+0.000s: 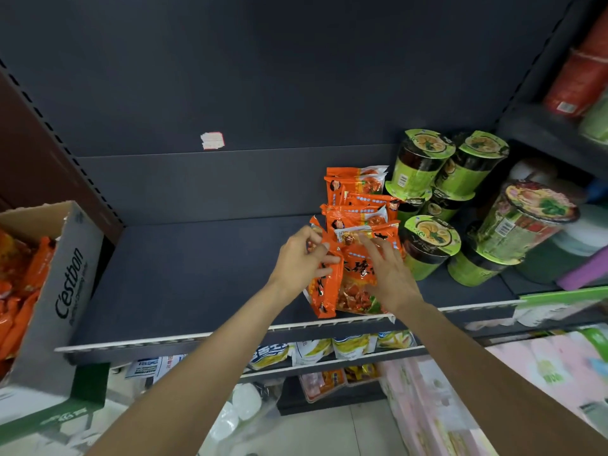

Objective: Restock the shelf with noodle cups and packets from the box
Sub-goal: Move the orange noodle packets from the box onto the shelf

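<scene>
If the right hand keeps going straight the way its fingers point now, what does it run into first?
The right hand lies flat on the front orange packet, fingers aimed up and back. Straight on, it would likely first meet the orange packets standing behind, not the green cups, though depth is unclear.

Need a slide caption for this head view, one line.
Both hands, left hand and right hand, arrange orange noodle packets beside green noodle cups on the shelf.

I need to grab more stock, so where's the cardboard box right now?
The cardboard box sits at the far left of the head view, beside the dark shelf's left end, open and holding orange packets.
</scene>
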{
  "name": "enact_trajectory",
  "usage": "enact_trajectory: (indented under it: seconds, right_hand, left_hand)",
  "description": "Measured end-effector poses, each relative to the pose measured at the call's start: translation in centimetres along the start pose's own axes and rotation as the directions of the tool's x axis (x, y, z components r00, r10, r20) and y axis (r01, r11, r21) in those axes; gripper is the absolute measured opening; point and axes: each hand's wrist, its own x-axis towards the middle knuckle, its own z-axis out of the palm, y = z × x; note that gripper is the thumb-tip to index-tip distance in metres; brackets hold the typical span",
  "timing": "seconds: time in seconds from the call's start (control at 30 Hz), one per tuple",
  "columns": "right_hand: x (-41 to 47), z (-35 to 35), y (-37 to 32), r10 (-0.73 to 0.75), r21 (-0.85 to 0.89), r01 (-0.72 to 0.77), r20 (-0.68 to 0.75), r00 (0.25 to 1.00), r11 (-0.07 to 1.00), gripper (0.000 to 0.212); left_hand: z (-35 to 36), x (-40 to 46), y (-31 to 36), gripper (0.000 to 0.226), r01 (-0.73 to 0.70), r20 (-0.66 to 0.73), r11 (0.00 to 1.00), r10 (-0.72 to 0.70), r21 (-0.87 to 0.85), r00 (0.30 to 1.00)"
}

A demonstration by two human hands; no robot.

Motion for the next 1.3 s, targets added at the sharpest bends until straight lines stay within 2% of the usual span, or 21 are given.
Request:
enact_trajectory:
  seconds: [0.1,0.17,0.23,0.3,0.4,0.5,0.6,0.7,0.77,0.87,0.93,1.0,1.07,1.13,1.3]
  right_hand:
    - [-1.4,-0.8,0.3,0.011,0.312,0.026,-0.117,0.993,0.95,0.081]
    - [-2.3,-1.4,-0.2,0.004,0.514,0.008,-0.022,1.0,0.858,0.077]
    - [-2.7,-1.6,-1.0,-0.006,0.618,-0.038,0.069,0.998,0.785,0.076]
    - [-2.4,-1.4,-1.6,0.037,0.644,-0.068,0.062,0.997,0.762,0.063]
    - [-2.0,-1.2,-1.6,0.101,0.568,-0.078,-0.009,0.995,0.819,0.028]
    - [-1.9,-1.4,-0.4,0.132,0.495,-0.119,0.01,0.991,0.861,0.014]
    - [-2.0,-1.6,0.8,0.15,0.422,-0.149,0.031,0.988,0.894,0.013]
    - [-2.1,-1.5,1.6,0.18,0.402,-0.183,0.045,0.983,0.897,0.012]
    - [-2.1,-1.2,1.9,0.175,0.395,-0.179,0.048,0.983,0.901,0.012]
    - [-2.0,-0.4,2.4,0.171,0.398,-0.182,0.064,0.983,0.899,0.015]
    - [-2.1,0.0,2.8,0.183,0.385,-0.198,0.076,0.98,0.901,0.032]
    - [-2.3,0.5,3.3,0.185,0.358,-0.208,0.097,0.978,0.91,0.06]
    - [-2.5,0.9,3.5,0.195,0.315,-0.221,0.111,0.974,0.923,0.073]
    - [-2.5,1.5,3.5,0.201,0.276,-0.213,0.072,0.977,0.937,0.075]
    - [-1.6,1.8,3.1,0.229,0.33,-0.217,0.003,0.973,0.919,0.075]
  left_hand:
    - [1.0,0.3,-0.2,0.017,0.01,0.021,0.999,-0.009,-0.031,1.0]
    - [1.7,0.4,-0.3,0.018,0.014,0.019,0.998,-0.013,-0.063,1.0]
    - [2.4,0.4,-0.2,0.016,0.015,0.03,0.997,-0.013,-0.082,0.999]
    - [3.2,0.3,-0.2,0.017,0.017,0.056,0.997,-0.012,-0.074,0.998]
    - [3.5,0.1,-0.4,0.014,0.016,0.118,0.999,-0.011,-0.035,0.993]
    - [2.3,0.0,-1.4,0.007,-0.083,0.094,0.982,0.068,0.169,0.993]
    - [0.8,0.3,-2.9,0.033,-0.112,-0.008,0.89,0.129,0.442,0.992]
    - [0.1,0.8,-3.7,0.077,-0.051,-0.07,0.845,0.104,0.533,0.992]
    - [0.1,1.0,-3.8,0.094,-0.031,-0.004,0.847,0.039,0.53,0.999]
    - [0.5,1.2,-4.1,0.09,-0.016,0.119,0.882,-0.046,0.471,0.992]
    - [1.0,1.3,-4.6,0.078,-0.014,0.078,0.881,-0.026,0.474,0.997]
    - [1.5,1.3,-5.3,0.069,-0.015,0.027,0.88,0.002,0.474,1.0]
    - [1.8,1.5,-5.9,0.064,-0.02,0.003,0.883,0.021,0.469,1.0]
    - [1.9,1.8,-6.2,0.061,-0.026,-0.003,0.886,0.031,0.463,1.0]
    - [2.7,2.5,-6.3,0.055,-0.022,-0.039,0.899,0.043,0.438,0.998]
